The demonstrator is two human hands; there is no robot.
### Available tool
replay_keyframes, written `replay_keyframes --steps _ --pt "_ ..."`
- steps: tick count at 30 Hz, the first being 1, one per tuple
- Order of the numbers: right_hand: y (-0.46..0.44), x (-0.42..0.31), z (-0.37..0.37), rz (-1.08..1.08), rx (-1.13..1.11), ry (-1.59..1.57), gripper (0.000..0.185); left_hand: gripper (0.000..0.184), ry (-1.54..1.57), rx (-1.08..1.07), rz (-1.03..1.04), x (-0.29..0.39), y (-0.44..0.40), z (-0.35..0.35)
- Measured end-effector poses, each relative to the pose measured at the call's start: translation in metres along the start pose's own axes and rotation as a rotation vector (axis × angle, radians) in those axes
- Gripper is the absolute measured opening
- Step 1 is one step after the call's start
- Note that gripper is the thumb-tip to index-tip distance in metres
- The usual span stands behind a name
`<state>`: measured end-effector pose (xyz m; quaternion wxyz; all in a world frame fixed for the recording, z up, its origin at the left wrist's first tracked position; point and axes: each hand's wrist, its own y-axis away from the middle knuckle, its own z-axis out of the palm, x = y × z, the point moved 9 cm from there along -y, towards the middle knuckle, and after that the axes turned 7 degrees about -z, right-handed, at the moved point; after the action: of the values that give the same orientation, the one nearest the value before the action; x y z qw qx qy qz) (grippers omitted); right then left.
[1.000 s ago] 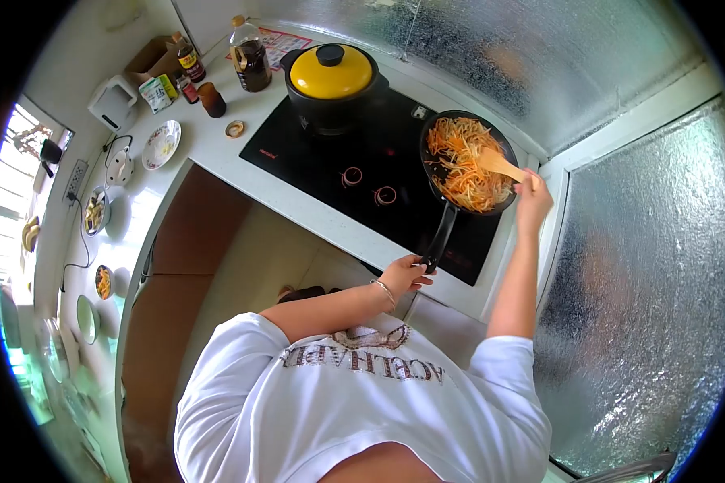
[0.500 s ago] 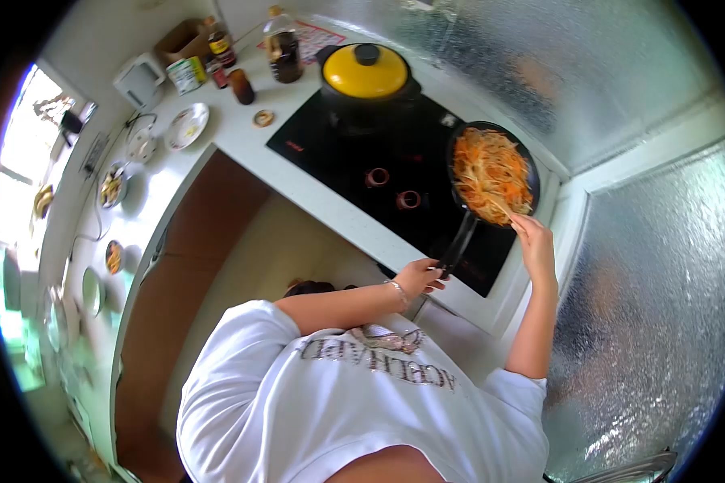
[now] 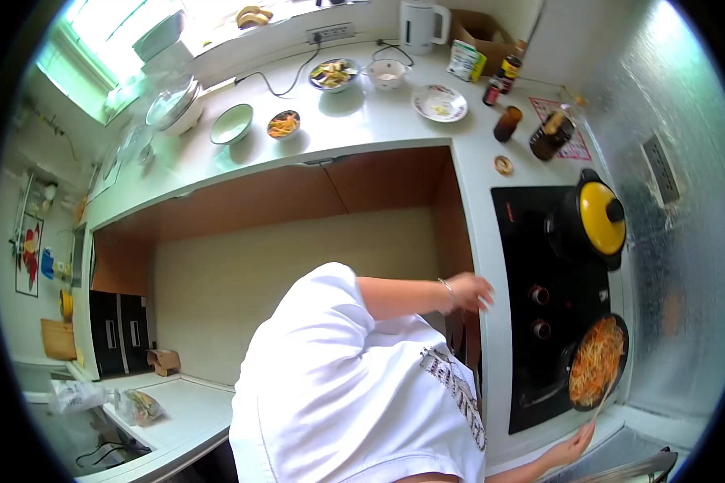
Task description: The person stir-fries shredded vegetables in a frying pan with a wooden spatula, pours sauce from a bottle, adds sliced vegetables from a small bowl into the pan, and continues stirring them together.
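Note:
A black frying pan (image 3: 623,330) full of shredded orange and pale vegetables (image 3: 596,364) rests on the black cooktop (image 3: 532,241). My right hand (image 3: 576,445) is closed around the wooden spatula (image 3: 605,401), whose tip is among the shreds near the pan's lower edge. My left hand (image 3: 469,292), slightly blurred, hovers over the counter edge left of the cooktop. Its fingers are apart and hold nothing, well away from the pan handle (image 3: 546,391). A black pot with a yellow lid (image 3: 602,217) stands at the cooktop's far end.
Beyond the pot are a brown jar (image 3: 507,124), sauce bottles (image 3: 509,68) and a large bottle (image 3: 551,137). The long counter holds a patterned plate (image 3: 440,104), a food bowl (image 3: 333,75), a small bowl of orange strips (image 3: 283,125), a green bowl (image 3: 232,125) and a kettle (image 3: 417,28).
The view has swung left, bringing in more of the long counter. My left hand has let go of the pan handle and moved away from it. My right hand still grips the spatula.

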<state>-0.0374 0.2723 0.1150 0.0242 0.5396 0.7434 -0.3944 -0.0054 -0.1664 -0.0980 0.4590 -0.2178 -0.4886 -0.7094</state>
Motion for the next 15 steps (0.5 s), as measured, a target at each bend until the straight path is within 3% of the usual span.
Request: replay_keyframes --steps 1,2,3,5,6,7,11,15 --pt "0.0 -0.005 -0.004 0.019 0.06 0.066 0.027 0.023 0.46 -0.129 -0.073 -0.001 -0.002 -0.058" --pt "-0.004 0.003 0.003 0.009 0.056 0.06 0.027 0.026 0.424 0.284 0.072 0.039 0.048 -0.12" --pt "-0.012 -0.01 -0.005 -0.412 0.235 -0.162 0.027 0.025 0.418 0.604 0.193 0.052 0.08 -0.194" --pt "-0.007 -0.033 -0.021 -0.565 0.404 0.099 0.024 0.017 0.532 0.947 0.461 0.053 0.143 -0.344" --pt "-0.01 -0.04 -0.031 -0.272 0.382 0.577 0.021 0.013 0.523 1.158 0.613 0.061 0.192 -0.389" --pt "-0.014 -0.043 -0.03 -0.281 0.375 0.576 0.021 0.011 0.579 1.283 0.655 0.052 0.222 -0.448" --pt "-0.02 -0.058 -0.005 -0.313 0.405 0.61 0.021 0.033 0.821 1.433 0.588 0.041 0.283 -0.575" --pt "-0.021 -0.065 0.024 -0.337 0.388 0.623 0.021 0.032 0.891 1.214 0.671 0.063 0.273 -0.605"
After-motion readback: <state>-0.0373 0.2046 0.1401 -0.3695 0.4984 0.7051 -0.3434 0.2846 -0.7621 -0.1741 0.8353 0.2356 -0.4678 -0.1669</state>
